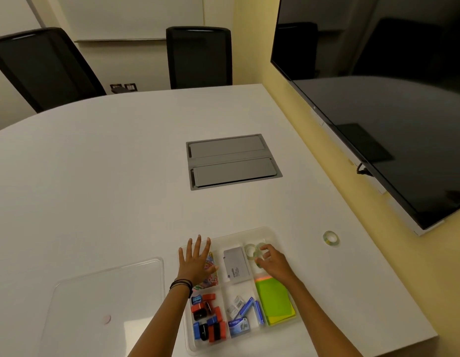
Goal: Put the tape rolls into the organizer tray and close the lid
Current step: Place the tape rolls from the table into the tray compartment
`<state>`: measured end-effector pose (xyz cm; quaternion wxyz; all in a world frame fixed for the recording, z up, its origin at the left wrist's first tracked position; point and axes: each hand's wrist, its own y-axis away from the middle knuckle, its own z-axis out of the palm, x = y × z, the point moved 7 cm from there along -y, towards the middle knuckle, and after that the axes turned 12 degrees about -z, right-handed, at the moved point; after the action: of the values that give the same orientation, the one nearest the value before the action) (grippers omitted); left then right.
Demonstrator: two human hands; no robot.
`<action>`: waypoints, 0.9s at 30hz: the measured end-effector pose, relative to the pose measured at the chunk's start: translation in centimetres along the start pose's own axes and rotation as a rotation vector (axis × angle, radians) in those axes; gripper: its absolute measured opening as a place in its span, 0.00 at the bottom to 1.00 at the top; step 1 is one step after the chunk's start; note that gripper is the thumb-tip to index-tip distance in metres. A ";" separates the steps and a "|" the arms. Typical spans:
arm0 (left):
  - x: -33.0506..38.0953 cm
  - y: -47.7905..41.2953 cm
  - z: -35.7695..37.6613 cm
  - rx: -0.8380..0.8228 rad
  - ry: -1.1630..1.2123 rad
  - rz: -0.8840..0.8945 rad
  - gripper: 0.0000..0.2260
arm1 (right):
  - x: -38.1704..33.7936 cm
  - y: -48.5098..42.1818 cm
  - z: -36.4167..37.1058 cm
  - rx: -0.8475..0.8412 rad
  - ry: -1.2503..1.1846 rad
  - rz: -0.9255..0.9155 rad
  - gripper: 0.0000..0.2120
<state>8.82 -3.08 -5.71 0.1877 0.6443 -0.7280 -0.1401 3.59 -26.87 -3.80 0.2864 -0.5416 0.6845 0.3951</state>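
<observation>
**Tape going into the tray, lid off to the side**

Closest to the camera, the clear organizer tray (269,231) sits on the white tabletop (95,189), its near compartments packed with red, blue and black binder clips (208,320), staple boxes (245,313) and a green sticky-note pad (275,301). To the left, the transparent lid (107,300) lies flat on the tabletop, apart from the tray.

Up a little: the left hand (195,264) is spread flat, fingers splayed, gripping nothing, resting over the tray's far-left compartment of coloured paper clips (211,264). The right hand (274,264) is over the far-right compartment, fingers curled around a clear tape roll (258,253) (hard to say whether it touches the tray floor). Just beside it, another tape roll (249,249) is already in that compartment. A grey box (236,265) fills the middle.

Further right, a loose tape roll (330,238) stands on the tabletop, well apart from the tray.

Beyond, a grey cable hatch (232,161), then two black chairs (199,56) and a wall screen (391,99).
</observation>
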 end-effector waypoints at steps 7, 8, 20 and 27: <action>-0.1 0.1 -0.2 0.070 0.034 0.024 0.38 | 0.3 -0.4 1.6 -0.202 0.358 -0.048 0.21; -0.1 0.1 -0.3 0.071 0.040 0.027 0.38 | 0.3 -0.5 1.7 -0.216 0.360 -0.045 0.21; 1.1 -0.2 -1.1 0.011 0.022 0.075 0.39 | 1.4 -0.8 -9.3 0.096 -0.029 -0.114 0.08; 1.9 -0.3 -1.3 -0.032 -0.077 0.012 0.39 | 9.6 1.3 -16.1 0.418 0.158 0.222 0.14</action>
<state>9.51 -4.93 -4.58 0.1707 0.6310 -0.7362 -0.1751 0.50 -45.41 -2.96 0.2925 -0.4213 0.8270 0.2304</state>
